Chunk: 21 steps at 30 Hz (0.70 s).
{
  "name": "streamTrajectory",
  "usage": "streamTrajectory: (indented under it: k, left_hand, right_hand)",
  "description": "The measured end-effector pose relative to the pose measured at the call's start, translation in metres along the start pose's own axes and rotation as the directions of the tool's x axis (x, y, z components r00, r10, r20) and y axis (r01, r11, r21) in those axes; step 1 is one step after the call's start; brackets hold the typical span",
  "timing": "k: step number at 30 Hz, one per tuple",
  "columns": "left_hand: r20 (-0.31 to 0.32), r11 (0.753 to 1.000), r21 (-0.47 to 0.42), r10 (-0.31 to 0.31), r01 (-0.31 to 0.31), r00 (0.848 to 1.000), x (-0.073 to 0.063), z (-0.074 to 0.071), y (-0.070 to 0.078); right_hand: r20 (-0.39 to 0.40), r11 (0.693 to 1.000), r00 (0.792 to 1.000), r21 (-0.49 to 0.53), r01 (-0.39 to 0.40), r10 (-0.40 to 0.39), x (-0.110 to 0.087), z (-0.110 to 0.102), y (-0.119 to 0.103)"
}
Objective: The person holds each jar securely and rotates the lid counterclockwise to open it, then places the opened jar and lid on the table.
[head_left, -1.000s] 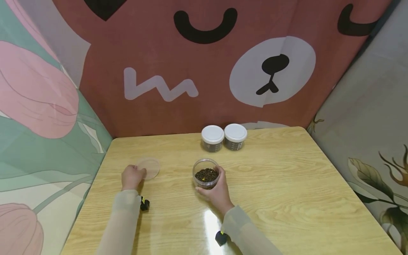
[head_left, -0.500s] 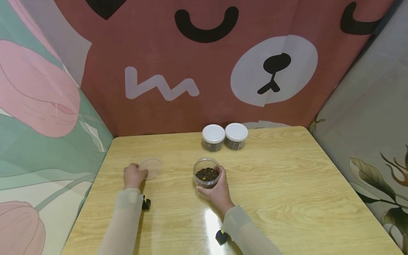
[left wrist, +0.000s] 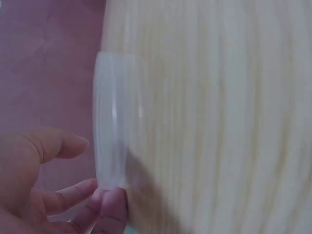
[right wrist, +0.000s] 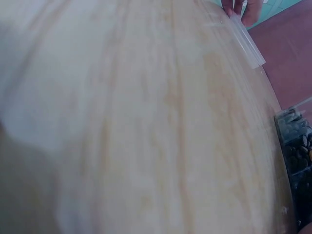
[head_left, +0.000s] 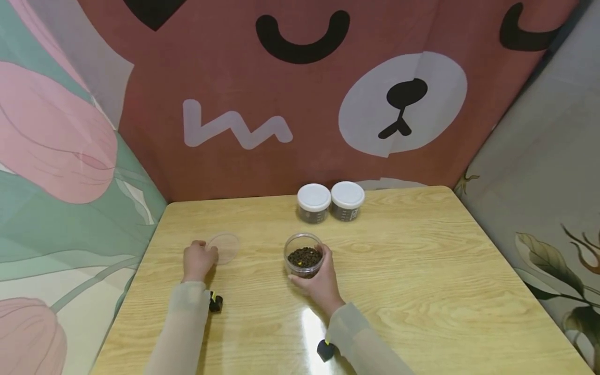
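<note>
A clear round plastic jar (head_left: 303,271), part full of small dark brown pieces with a few yellow bits, stands upright and uncovered mid-table. My right hand (head_left: 320,284) grips its right side, thumb at the near side. In the right wrist view only part of the jar (right wrist: 292,161) shows at the right edge. To the left, a translucent round lid (head_left: 224,248) lies on the table. My left hand (head_left: 199,260) is at the lid's left edge. In the left wrist view its fingertips (left wrist: 111,207) touch the lid's rim, while the thumb stands apart from it.
Two similar jars with white lids, a left one (head_left: 313,200) and a right one (head_left: 347,199), stand side by side at the back of the wooden table (head_left: 422,271). Behind the table hangs a bear-print cloth (head_left: 234,172); patterned cloths flank both sides.
The lid has shifted slightly to the right on the table, and the left hand has moved a little that way too. The right hand and its jar stay in place.
</note>
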<state>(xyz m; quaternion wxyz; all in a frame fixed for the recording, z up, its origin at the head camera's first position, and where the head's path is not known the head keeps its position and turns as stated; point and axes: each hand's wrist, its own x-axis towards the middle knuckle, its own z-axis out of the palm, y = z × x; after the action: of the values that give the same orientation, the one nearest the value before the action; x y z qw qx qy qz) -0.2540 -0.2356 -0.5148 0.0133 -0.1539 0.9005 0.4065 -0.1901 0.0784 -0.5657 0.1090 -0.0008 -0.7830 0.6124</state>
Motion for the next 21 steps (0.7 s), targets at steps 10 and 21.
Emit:
streamTrajectory:
  k: [10,21]
  left_hand:
    - [-0.017,0.981,-0.113,0.159,-0.160,0.987,-0.029,0.024,0.030]
    - [0.215,0.805,-0.486,0.487,-0.340,0.847,-0.077,0.077,0.056]
  right_hand:
    - [-0.006,0.999,0.999,-0.011,-0.032,0.032,0.001,-0.001,-0.003]
    - [0.009,1.000,1.000,-0.005,-0.028,0.028,0.001,0.000,-0.003]
